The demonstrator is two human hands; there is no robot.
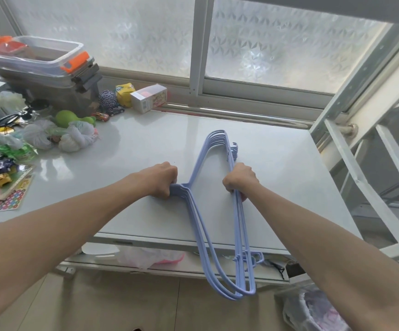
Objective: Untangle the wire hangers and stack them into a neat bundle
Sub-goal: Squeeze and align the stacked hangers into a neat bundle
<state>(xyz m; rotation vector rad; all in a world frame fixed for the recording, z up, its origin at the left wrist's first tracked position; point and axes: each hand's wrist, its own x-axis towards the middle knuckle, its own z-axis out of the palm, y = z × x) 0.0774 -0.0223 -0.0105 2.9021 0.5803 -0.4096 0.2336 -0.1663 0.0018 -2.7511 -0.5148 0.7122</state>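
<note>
We see a white table (146,144) under the grip. Well left & beyond it: stacked clear bins (41,58) w/ orange latches. Just right of the bins, along the back edge: twine spool (106,99), yellow packet (123,93), small box (149,97). Toy cars (100,116) sit in front of the spool. Left of the grip we note a green toy (69,118), white mesh puffs (79,137) & a dotted card (10,199) at the near-left edge. Beyond: frosted window (277,44). Right: white metal frame (361,149). Below, on a lower shelf, a pale bag (150,256); floor bag (313,311) lower right.
</note>
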